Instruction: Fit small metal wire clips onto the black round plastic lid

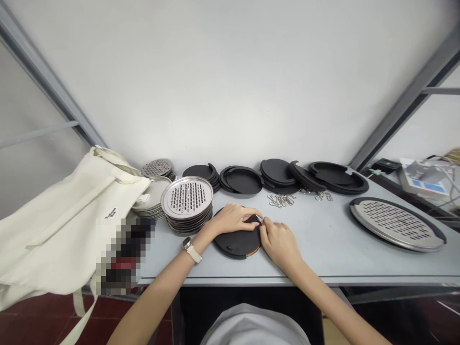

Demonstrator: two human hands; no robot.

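A round black plastic base (235, 242) lies on the table in front of me, with an orange-brown strip showing at its near right rim. My left hand (235, 218) reaches over its far side, thumb and fingers closed around a raised black piece of the rim (253, 220). On the right edge, my right hand (280, 239) is closed, its fingertips meeting the same rim close to the left ones. What lies under the fingertips is partly hidden. Just left of the base stands a stack of round metal grater plates (187, 197).
Several black round bases (241, 180) line the wall. Small metal hooks (282, 200) lie in front of them. A grater plate in a black rim (397, 224) rests at right. More metal discs (153, 194) and a cream cloth bag (68, 225) occupy the left.
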